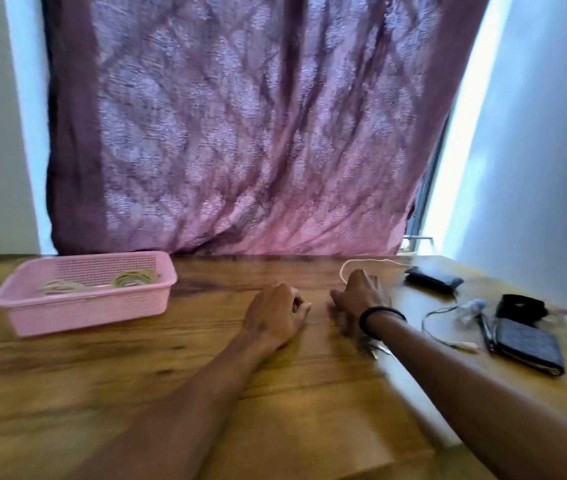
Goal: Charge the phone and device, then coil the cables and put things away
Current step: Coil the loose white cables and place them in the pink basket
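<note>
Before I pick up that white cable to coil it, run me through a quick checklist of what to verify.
1. White cable in reach, at right hand: ok.
2. Right hand gripping it: cannot tell, blurred.
3. Left hand free: ok, fingers curled, holding nothing visible.
4. Cable's far end unplugged: cannot tell, it runs off behind the table edge.
5. Pink basket ready, coils already inside: ok.
6. Phone clear of the cable: ok.

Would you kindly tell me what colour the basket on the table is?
The basket is pink, seen best in the head view.
</note>
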A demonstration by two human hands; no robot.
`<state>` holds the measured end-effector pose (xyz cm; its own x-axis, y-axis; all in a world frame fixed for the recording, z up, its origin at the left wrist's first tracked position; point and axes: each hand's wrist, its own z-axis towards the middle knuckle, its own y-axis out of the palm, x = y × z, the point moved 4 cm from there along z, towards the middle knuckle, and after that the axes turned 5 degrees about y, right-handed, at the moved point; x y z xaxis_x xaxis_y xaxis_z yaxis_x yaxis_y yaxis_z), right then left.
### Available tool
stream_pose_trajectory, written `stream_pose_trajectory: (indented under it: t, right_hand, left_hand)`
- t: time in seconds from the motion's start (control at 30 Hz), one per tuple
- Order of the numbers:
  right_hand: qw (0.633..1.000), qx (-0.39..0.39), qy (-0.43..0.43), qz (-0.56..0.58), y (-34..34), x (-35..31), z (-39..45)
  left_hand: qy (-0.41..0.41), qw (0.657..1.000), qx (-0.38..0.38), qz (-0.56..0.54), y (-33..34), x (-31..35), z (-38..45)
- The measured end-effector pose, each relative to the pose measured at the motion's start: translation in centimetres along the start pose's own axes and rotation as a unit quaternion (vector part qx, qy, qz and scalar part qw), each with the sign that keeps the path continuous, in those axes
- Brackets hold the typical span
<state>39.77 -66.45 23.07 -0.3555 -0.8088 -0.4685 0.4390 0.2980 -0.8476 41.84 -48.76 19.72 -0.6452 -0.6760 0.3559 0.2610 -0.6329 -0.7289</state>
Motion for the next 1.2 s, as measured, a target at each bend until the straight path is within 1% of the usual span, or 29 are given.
stream_pose_trajectory:
  t: [0.07,0.13,0.23,0.3,0.33,0.43,0.47,0.5,0.57,0.6,0.67,0.77,0.83,0.9,1.03,1.13,1.2]
  right_hand:
    - [0.999,-0.013,0.003,0.036,0.4,0.4,0.8]
    - [0.997,-0.020,-0.008,0.080,1.0,-0.6,1.2]
    - [0.989,-0.043,-0.059,0.131,2.5,-3.4,1.3]
    - [0.985,-0.055,-0.096,0.133,3.5,-5.4,0.7]
    - [0.983,-0.059,-0.099,0.145,3.8,-6.0,0.5]
    - [0.971,-0.079,-0.074,0.214,5.5,-7.1,0.5]
    - [0.961,-0.111,-0.057,0.246,6.1,-7.4,0.4]
    - [0.944,-0.158,-0.051,0.284,6.6,-7.9,0.3]
    - [0.894,-0.261,-0.071,0.357,7.1,-8.8,-0.4]
    - [0.873,-0.296,-0.090,0.378,6.9,-9.2,-0.9]
    - [0.854,-0.326,-0.103,0.392,6.4,-9.2,-1.6]
    - [0.852,-0.314,-0.095,0.407,6.0,-8.6,-1.8]
    - [0.855,-0.287,-0.108,0.418,5.5,-8.3,-1.3]
    - [0.855,-0.270,-0.113,0.429,5.1,-8.4,-1.1]
    - [0.869,-0.265,-0.085,0.410,4.8,-9.0,-1.4]
    - [0.860,-0.284,-0.082,0.417,4.4,-9.9,-2.1]
    - [0.847,-0.302,-0.090,0.428,3.9,-10.3,-2.7]
  left_hand:
    - [0.017,1.000,0.012,0.002,0.1,0.4,0.3]
    - [0.022,0.999,0.037,-0.018,-0.4,-0.1,0.4]
    - [0.034,0.997,0.068,-0.012,-1.3,-2.1,0.2]
    - [0.040,0.998,0.049,-0.004,-1.8,-4.3,0.1]
    - [0.041,0.998,0.038,-0.003,-2.1,-5.2,0.0]
    - [0.019,0.999,0.039,-0.021,-2.6,-6.7,0.0]
    - [0.008,0.999,0.037,-0.016,-2.5,-6.9,0.1]
    - [0.002,0.999,0.034,-0.001,-2.3,-7.2,0.2]
    - [0.000,0.999,0.025,0.040,-1.8,-7.6,0.4]
    - [0.002,0.998,0.025,0.056,-1.8,-7.8,0.5]
    - [0.005,0.998,0.025,0.062,-2.2,-7.8,0.7]
    - [0.022,0.999,0.028,0.036,-2.6,-7.1,0.5]
    - [0.047,0.998,0.019,0.037,-2.7,-6.4,0.3]
    - [0.046,0.997,0.021,0.057,-3.3,-5.8,0.1]
    - [0.053,0.982,0.100,0.151,-5.5,-4.7,-0.1]
    - [0.069,0.979,0.129,0.144,-6.1,-4.3,-0.4]
    - [0.069,0.978,0.145,0.134,-6.6,-4.1,-0.4]
